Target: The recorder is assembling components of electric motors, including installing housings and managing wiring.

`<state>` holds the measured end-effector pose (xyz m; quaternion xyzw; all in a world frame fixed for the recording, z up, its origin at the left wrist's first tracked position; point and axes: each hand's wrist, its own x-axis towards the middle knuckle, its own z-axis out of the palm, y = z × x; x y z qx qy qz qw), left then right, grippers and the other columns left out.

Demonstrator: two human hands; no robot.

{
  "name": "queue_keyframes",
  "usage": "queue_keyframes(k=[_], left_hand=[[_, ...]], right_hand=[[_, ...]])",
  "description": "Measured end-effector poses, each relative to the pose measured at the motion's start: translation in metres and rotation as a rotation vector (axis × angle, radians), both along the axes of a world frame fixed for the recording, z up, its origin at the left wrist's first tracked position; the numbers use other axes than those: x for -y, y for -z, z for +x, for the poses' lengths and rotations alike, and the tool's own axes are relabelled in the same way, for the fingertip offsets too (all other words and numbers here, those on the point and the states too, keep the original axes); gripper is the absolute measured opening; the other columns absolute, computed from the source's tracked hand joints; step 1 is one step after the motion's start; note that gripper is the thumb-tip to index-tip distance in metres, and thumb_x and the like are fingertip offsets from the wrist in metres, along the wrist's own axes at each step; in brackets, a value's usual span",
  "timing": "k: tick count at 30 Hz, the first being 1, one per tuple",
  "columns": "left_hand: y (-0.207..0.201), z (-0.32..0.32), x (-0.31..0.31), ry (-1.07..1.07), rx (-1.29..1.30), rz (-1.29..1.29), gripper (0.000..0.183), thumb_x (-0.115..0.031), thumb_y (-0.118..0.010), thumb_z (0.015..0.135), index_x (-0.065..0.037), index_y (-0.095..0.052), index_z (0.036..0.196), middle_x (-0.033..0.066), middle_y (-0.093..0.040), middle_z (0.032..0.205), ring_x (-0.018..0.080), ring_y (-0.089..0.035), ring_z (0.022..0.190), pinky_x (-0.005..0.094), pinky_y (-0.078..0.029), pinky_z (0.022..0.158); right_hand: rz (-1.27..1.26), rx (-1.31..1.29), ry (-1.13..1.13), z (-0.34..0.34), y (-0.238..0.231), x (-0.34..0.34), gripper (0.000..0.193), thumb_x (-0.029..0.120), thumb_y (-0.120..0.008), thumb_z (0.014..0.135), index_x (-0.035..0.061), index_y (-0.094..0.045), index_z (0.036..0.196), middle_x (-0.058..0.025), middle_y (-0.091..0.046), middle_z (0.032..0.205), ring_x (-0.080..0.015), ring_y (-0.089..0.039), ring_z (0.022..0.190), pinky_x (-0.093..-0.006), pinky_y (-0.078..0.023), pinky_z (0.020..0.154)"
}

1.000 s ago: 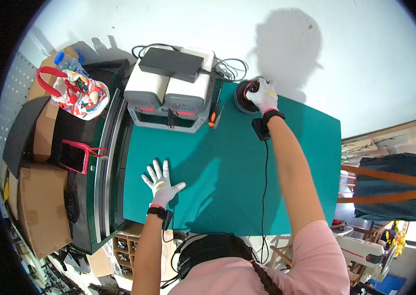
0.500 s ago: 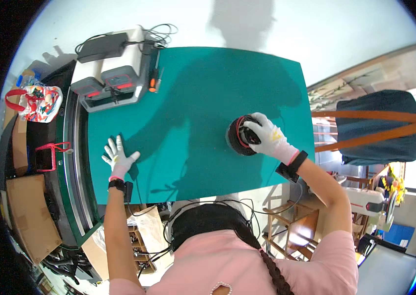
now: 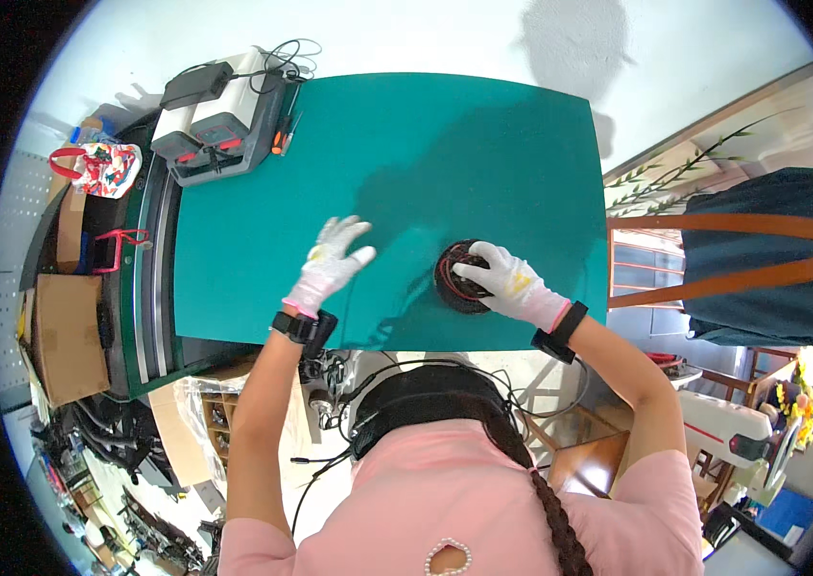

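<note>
A round black thing with thin red lines along it (image 3: 449,280) stands on the green table top (image 3: 272,230), right of the middle; its exact kind is unclear. Fingers of my gloved right hand (image 3: 512,285) curl over its upper right side and grip it. Part of its top is hidden under them. My left hand (image 3: 332,261), in a white glove with a pink cuff, is open over the table to the left, fingers spread and holding nothing. Both wrists wear black straps.
At the far left of the table stands a white and grey two-bay device (image 3: 224,134) with black cables. An orange-handled screwdriver (image 3: 280,139) lies beside it. A patterned bag (image 3: 107,170) and a cardboard box (image 3: 71,336) sit at left. A dark cloth-covered wooden frame (image 3: 771,259) stands at right.
My left hand has moved right and away from me, from the table's left side toward its middle. The black thing, with my right hand on it, appears slightly nearer the table's front edge.
</note>
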<state>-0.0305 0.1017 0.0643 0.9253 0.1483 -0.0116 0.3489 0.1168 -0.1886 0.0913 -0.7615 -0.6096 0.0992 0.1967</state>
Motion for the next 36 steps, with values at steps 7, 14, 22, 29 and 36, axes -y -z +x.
queue_keyframes(k=[7, 14, 22, 29, 36], left_hand=[[-0.029, 0.028, 0.094, 0.096, -0.011, -0.151, 0.059, -0.034, -0.066, 0.079, -0.011, -0.046, 0.130, 0.0136, -0.039, 0.139, 0.0364, -0.026, 0.133, 0.0445, -0.027, 0.107], [-0.028, 0.044, 0.128, 0.100, -0.037, 0.068, 0.089, -0.048, -0.072, 0.067, -0.006, -0.034, 0.136, 0.0202, -0.032, 0.141, 0.0404, -0.026, 0.132, 0.0468, -0.026, 0.108], [-0.010, 0.066, 0.150, -0.002, -0.176, 0.144, 0.116, -0.057, -0.072, 0.061, 0.000, -0.012, 0.142, 0.0243, -0.019, 0.144, 0.0459, -0.014, 0.134, 0.0509, -0.015, 0.109], [-0.004, 0.061, 0.154, -0.093, -0.213, 0.076, 0.123, -0.060, -0.073, 0.056, 0.000, -0.010, 0.143, 0.0222, -0.019, 0.145, 0.0468, -0.014, 0.134, 0.0520, -0.015, 0.109], [-0.004, 0.060, 0.153, -0.116, -0.204, 0.004, 0.121, -0.061, -0.074, 0.055, -0.001, -0.013, 0.142, 0.0230, -0.022, 0.144, 0.0494, -0.015, 0.132, 0.0537, -0.016, 0.108]], right_hand=[[0.052, -0.391, -0.028, 0.020, -0.005, 0.013, 0.067, 0.019, -0.071, 0.068, 0.0168, -0.043, 0.129, -0.0171, -0.044, 0.122, -0.0378, -0.047, 0.112, -0.0408, -0.045, 0.091], [-0.082, -0.688, 0.447, 0.077, 0.011, 0.036, 0.038, 0.021, -0.056, 0.084, 0.0071, -0.052, 0.119, -0.0145, -0.063, 0.101, -0.0290, -0.062, 0.094, -0.0380, -0.047, 0.085], [-0.248, -0.721, 0.237, 0.079, 0.028, -0.003, 0.024, 0.021, -0.056, 0.081, 0.0059, -0.065, 0.098, -0.0150, -0.065, 0.095, -0.0314, -0.061, 0.092, -0.0372, -0.048, 0.081], [-0.579, -0.557, 0.064, 0.085, 0.020, -0.043, 0.022, 0.019, -0.058, 0.078, 0.0024, -0.066, 0.091, -0.0164, -0.065, 0.089, -0.0303, -0.063, 0.084, -0.0381, -0.050, 0.077], [-0.679, -0.883, 0.233, 0.090, 0.025, -0.049, 0.030, 0.030, -0.065, 0.074, 0.0020, -0.069, 0.084, -0.0185, -0.065, 0.077, -0.0307, -0.064, 0.077, -0.0382, -0.051, 0.072]])
